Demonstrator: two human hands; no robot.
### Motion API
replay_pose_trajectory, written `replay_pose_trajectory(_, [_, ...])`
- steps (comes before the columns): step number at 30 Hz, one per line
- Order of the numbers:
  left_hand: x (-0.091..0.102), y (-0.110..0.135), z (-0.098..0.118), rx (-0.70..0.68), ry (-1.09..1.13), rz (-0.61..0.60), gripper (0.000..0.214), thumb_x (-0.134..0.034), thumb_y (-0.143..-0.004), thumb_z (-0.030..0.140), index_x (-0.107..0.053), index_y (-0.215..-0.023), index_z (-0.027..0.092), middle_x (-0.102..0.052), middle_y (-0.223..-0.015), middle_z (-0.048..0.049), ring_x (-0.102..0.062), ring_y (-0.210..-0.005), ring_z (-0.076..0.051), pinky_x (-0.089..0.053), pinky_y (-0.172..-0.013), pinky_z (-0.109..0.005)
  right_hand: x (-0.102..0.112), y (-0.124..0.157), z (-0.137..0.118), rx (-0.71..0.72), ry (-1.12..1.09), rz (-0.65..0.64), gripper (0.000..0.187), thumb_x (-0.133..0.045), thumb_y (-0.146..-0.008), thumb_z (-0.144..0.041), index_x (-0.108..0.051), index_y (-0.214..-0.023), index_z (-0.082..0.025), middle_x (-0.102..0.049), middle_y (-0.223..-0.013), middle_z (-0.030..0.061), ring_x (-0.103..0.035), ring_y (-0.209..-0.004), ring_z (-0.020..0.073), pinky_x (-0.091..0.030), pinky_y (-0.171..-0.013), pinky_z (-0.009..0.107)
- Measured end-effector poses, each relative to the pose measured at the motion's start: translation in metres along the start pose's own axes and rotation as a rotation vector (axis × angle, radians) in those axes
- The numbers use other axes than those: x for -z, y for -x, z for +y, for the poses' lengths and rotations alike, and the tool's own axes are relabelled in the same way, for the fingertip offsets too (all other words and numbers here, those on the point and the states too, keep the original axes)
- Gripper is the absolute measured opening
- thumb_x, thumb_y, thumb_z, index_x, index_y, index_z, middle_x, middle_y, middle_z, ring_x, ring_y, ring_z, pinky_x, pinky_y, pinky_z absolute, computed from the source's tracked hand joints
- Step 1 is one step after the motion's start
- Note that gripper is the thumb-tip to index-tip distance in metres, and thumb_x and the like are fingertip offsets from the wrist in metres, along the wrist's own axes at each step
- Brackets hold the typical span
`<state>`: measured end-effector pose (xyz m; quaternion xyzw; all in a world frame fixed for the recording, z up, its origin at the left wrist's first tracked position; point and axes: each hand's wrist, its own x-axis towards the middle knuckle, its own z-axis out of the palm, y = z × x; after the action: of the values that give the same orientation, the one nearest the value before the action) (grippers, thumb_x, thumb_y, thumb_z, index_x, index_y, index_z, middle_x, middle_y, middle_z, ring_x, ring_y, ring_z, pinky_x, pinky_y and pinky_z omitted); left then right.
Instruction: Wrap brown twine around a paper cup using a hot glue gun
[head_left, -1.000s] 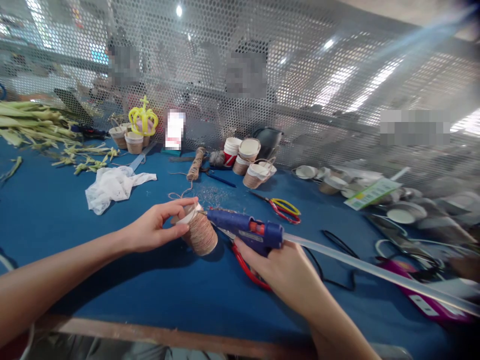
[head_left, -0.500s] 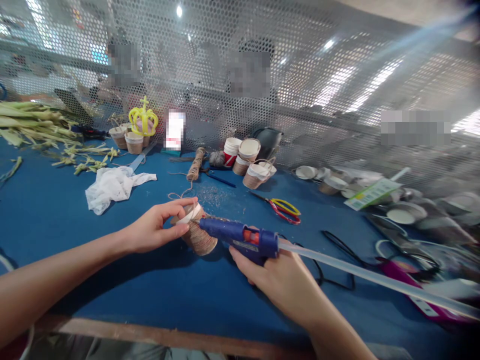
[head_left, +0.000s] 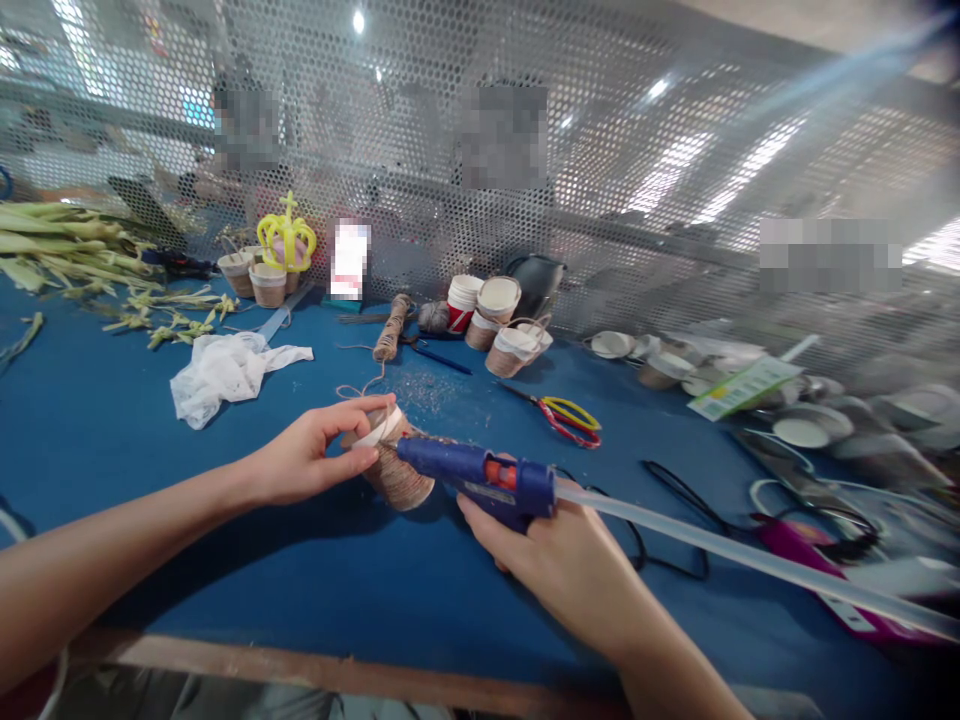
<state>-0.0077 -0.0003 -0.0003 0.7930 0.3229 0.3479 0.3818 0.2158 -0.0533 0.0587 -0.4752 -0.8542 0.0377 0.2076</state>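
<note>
My left hand [head_left: 315, 448] is closed around the white-rimmed end of a paper cup [head_left: 403, 478] wrapped in brown twine, which lies tilted over the blue table. My right hand [head_left: 547, 545] grips a blue hot glue gun [head_left: 465, 468] with a long clear glue stick [head_left: 720, 545] sticking out of its back. The gun's nozzle is at the twine just below the white rim; whether it touches cannot be made out. A loose strand runs from the cup back to a bundle of twine [head_left: 391, 328].
Yellow-and-red-handled scissors [head_left: 566, 418] lie beyond the gun. Several twine-wrapped cups [head_left: 514, 350] stand at the back before a perforated metal screen [head_left: 420, 170]. A crumpled white cloth [head_left: 221, 378] and green husks [head_left: 67, 245] are at left. A black cord [head_left: 682, 500] and magenta box [head_left: 806, 560] are at right.
The glue gun has shifted very slightly left towards the cup. My left hand and the cup stay in place.
</note>
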Motion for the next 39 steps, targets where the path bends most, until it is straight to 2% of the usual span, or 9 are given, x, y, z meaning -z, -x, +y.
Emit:
replay_pose_trajectory(8, [0.002, 0.0, 0.002, 0.009, 0.003, -0.024, 0.017, -0.051, -0.084, 0.025, -0.048, -0.069, 0.016, -0.044, -0.137, -0.0134, -0.04, -0.127, -0.025, -0.034, -0.1, -0.037, -0.001, 0.0, 0.004, -0.197, -0.178, 0.01, 0.019, -0.047, -0.076, -0.015, -0.061, -0.063, -0.018, -0.051, -0.045, -0.0021, -0.045, -0.04, 0.0113, -0.039, -0.04, 0.021])
replay_pose_trajectory(13, [0.003, 0.0, 0.0, -0.026, -0.004, -0.042, 0.019, -0.05, -0.084, 0.023, -0.046, -0.066, 0.016, -0.046, -0.135, -0.0153, -0.037, -0.13, -0.025, -0.034, -0.099, -0.035, -0.003, 0.0, 0.008, -0.228, -0.215, 0.023, 0.016, -0.049, -0.076, -0.016, -0.06, -0.065, -0.018, -0.05, -0.044, -0.0031, -0.044, -0.039, 0.0099, -0.037, -0.039, 0.021])
replay_pose_trajectory(19, [0.003, 0.0, -0.002, -0.045, 0.011, -0.05, 0.018, -0.05, -0.084, 0.022, -0.046, -0.067, 0.016, -0.047, -0.134, -0.0164, -0.038, -0.129, -0.024, -0.035, -0.099, -0.032, -0.007, -0.001, 0.012, -0.328, -0.329, 0.0, 0.019, -0.048, -0.077, -0.023, -0.053, -0.059, -0.019, -0.043, -0.037, -0.005, -0.039, -0.033, 0.0093, -0.032, -0.035, 0.022])
replay_pose_trajectory(26, [0.004, 0.0, -0.001, -0.047, 0.013, -0.067, 0.019, -0.049, -0.084, 0.022, -0.045, -0.066, 0.016, -0.048, -0.133, -0.0165, -0.038, -0.129, -0.023, -0.035, -0.099, -0.033, -0.007, -0.003, 0.015, -0.343, -0.339, 0.024, 0.02, -0.049, -0.076, -0.027, -0.046, -0.057, -0.021, -0.044, -0.037, -0.006, -0.039, -0.034, 0.0099, -0.037, -0.042, 0.025])
replay_pose_trajectory(33, [0.008, -0.001, -0.002, -0.056, 0.0, -0.106, 0.018, -0.051, -0.082, 0.021, -0.045, -0.067, 0.016, -0.041, -0.139, -0.0156, -0.038, -0.129, -0.026, -0.034, -0.099, -0.036, -0.005, -0.001, 0.011, -0.483, -0.492, -0.076, 0.025, -0.053, -0.073, -0.032, -0.042, -0.054, -0.021, -0.043, -0.034, -0.0067, -0.039, -0.032, 0.0085, -0.035, -0.036, 0.021])
replay_pose_trajectory(39, [0.009, 0.0, -0.004, -0.063, -0.004, -0.106, 0.017, -0.051, -0.081, 0.021, -0.045, -0.067, 0.016, -0.04, -0.14, -0.0157, -0.04, -0.127, -0.028, -0.035, -0.098, -0.039, -0.003, -0.003, 0.013, -0.416, -0.45, -0.012, 0.026, -0.053, -0.074, -0.03, -0.042, -0.052, -0.022, -0.045, -0.034, -0.0062, -0.039, -0.03, 0.0086, -0.033, -0.034, 0.022])
